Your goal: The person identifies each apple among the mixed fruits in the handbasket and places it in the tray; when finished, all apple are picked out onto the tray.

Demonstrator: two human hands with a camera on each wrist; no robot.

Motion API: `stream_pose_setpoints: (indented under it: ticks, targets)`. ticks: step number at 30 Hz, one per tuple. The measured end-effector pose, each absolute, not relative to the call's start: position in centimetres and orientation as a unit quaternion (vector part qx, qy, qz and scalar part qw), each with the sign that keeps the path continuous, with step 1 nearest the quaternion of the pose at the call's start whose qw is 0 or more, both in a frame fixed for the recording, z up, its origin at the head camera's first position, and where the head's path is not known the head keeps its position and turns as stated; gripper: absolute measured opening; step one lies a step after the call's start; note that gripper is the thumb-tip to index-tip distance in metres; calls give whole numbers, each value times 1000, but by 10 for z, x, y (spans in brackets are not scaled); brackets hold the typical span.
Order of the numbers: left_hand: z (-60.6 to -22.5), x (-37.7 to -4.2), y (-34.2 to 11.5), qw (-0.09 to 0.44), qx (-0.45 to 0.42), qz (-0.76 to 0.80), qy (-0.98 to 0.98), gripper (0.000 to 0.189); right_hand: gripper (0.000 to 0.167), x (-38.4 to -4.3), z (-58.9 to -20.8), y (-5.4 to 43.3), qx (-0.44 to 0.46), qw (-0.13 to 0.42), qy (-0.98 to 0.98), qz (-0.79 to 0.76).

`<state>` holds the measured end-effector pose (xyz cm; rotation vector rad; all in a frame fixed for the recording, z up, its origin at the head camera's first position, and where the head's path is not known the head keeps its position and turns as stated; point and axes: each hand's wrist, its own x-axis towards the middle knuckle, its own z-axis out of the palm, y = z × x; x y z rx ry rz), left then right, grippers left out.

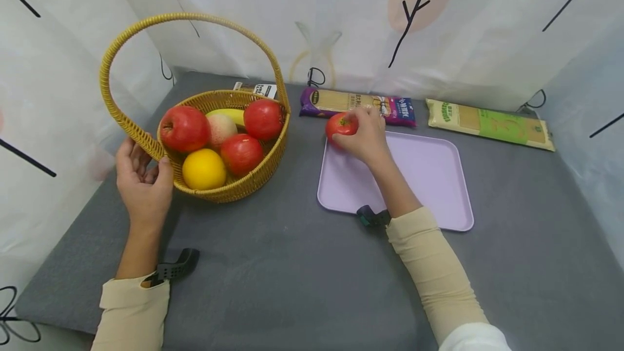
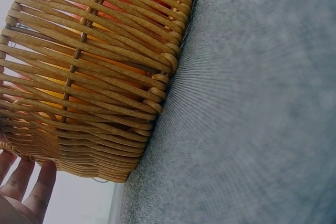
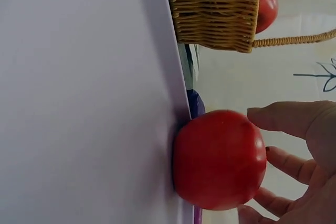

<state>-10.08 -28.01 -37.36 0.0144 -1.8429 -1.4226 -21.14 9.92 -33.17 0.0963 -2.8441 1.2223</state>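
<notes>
Nearest on the fabric-covered grey bench (image 1: 273, 264), the left hand (image 1: 145, 191) curls its fingers round the woven basket (image 1: 229, 193) at the handle's foot, towards the bench's left edge, seemingly to steady it. The basket's glossy, round strands hold a dimpled yellow fruit (image 1: 203, 170), three shiny red fruits (image 1: 185, 129), a matt, speckled peach (image 1: 222, 132) and a smooth banana (image 1: 233, 117).

Farther off, the right hand (image 1: 369, 137) has its fingers clamped on a red apple (image 1: 338, 125), waxy and squat, at the far-left corner of the flat lilac tray (image 1: 429, 177). The step in hand looks like setting down or picking up this apple; which, I cannot tell. Either way, the next move calls for spread, even contact, since slick skin could roll.

Beyond the tray's far edge lie two slim, glossy packets (image 1: 487, 122).
</notes>
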Motion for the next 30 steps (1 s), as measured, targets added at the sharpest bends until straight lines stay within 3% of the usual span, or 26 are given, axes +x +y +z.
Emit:
stream_pose_setpoints:
  ticks: [6, 13, 21, 26, 30]
  targets:
    - [-374, -102, -283, 396, 0, -552, -734, 60, 42, -201, -318, 79, 78, 61, -913, 396]
    - [-374, -103, -284, 401, 9, -562, -724, 60, 33, -186, -299, 31, 246, 84, -874, 410]
    - [-374, -102, -279, 401, 12, -582, -707, 60, 27, -181, -303, -39, 395, 105, -839, 360]
    - [-373, -102, -278, 402, 7, -576, -712, 59, 34, -186, -306, -74, 437, 140, -840, 290]
    - [-373, -104, -279, 404, -2, -565, -719, 58, 45, -189, -304, -94, 445, 133, -857, 222]
